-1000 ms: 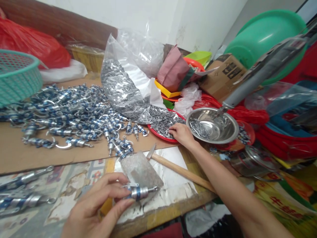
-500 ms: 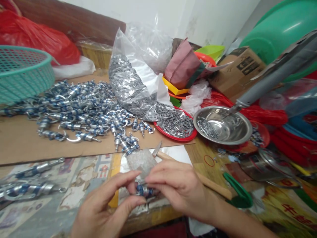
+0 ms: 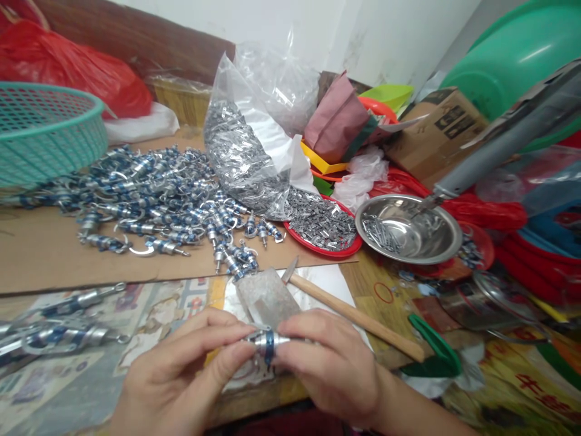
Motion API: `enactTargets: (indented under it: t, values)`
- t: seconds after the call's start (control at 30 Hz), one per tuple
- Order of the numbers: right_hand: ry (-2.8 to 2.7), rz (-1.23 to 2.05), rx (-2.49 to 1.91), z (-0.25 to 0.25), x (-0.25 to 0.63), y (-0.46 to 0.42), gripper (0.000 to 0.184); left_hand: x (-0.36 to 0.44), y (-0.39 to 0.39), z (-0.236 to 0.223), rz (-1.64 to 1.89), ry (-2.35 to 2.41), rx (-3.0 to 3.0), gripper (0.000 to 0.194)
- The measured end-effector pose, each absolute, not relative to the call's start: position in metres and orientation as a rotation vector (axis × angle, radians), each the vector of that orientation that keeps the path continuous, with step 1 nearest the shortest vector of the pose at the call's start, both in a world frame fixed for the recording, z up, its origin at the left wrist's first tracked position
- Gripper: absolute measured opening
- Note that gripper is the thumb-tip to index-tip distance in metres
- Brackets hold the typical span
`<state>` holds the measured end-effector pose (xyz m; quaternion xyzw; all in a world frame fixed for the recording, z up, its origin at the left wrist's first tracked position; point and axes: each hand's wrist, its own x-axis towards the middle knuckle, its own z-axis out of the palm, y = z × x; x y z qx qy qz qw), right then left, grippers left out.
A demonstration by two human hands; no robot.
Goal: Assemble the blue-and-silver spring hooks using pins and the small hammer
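Silver-and-blue metal fitting (image 3: pixel 267 343) sits pinched between left hand (image 3: pixel 181 375) and right hand (image 3: pixel 333 363) fingertips, mid-assembly; next move likely needs steady alignment.

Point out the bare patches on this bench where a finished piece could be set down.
Bare cardboard lies below the pile of silver-and-blue fittings, left of the grey block. A smaller bare wood patch sits between the hammer handle and steel bowl. The right side, past the red tray, is crowded.

Home workshop — metal parts pile (image 3: pixel 154 200), hammer (image 3: pixel 354 315).
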<state>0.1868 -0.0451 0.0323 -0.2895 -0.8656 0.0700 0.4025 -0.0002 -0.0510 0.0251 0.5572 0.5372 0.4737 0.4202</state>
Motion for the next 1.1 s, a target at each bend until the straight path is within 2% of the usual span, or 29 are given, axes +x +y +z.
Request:
enactTargets:
  t: [0.1, 0.23, 0.3, 0.37, 0.4, 0.5, 0.6, 0.67, 0.73, 0.77, 0.8, 0.9, 1.1]
  values:
    - [-2.360, -0.027, -0.631, 0.033, 0.191, -0.043, 0.019, 0.001, -0.050, 0.027, 1.186, 1.344, 1.499, 0.009]
    - [-2.341, -0.047, -0.615, 0.035, 0.193, -0.039, 0.021, -0.003, -0.046, 0.025, 1.208, 1.264, 1.727, 0.018]
    - [-2.273, -0.020, -0.654, 0.032, 0.192, -0.039, 0.021, -0.007, -0.046, 0.023, 1.161, 1.299, 1.718, 0.015]
    - [-2.197, 0.063, -0.710, 0.029, 0.188, -0.042, 0.020, -0.010, -0.049, 0.020, 1.074, 1.377, 1.567, 0.009]
    - [-2.152, 0.129, -0.743, 0.028, 0.186, -0.045, 0.019, -0.010, -0.051, 0.019, 1.035, 1.392, 1.453, 0.012]
    - [-2.003, 0.377, -0.840, 0.028, 0.178, -0.050, 0.014, -0.007, -0.056, 0.016, 0.986, 1.328, 1.102, 0.038]
    - [-2.046, 0.586, -0.857, 0.034, 0.183, -0.040, 0.017, 0.000, -0.057, 0.017, 0.996, 1.290, 0.888, 0.042]
    - [-2.149, 0.469, -1.077, 0.037, 0.201, -0.019, 0.017, 0.001, -0.053, 0.019, 0.948, 1.272, 0.882, 0.038]
    - [-2.156, 0.099, -1.558, 0.037, 0.227, 0.012, 0.021, -0.002, -0.047, 0.020, 0.861, 1.271, 0.951, 0.037]
    - [-2.133, 0.025, -1.702, 0.035, 0.242, 0.029, 0.025, -0.003, -0.044, 0.021, 0.813, 1.275, 0.996, 0.037]
    - [-2.124, -0.008, -1.793, 0.032, 0.255, 0.045, 0.026, -0.005, -0.042, 0.021, 0.771, 1.275, 1.033, 0.036]
    - [-2.178, -0.022, -2.010, 0.018, 0.281, 0.081, 0.014, -0.008, -0.037, 0.020, 0.717, 1.232, 1.047, 0.032]
    - [-2.236, 0.017, -2.071, 0.010, 0.288, 0.099, 0.021, -0.007, -0.031, 0.013, 0.765, 0.970, 0.827, 0.039]
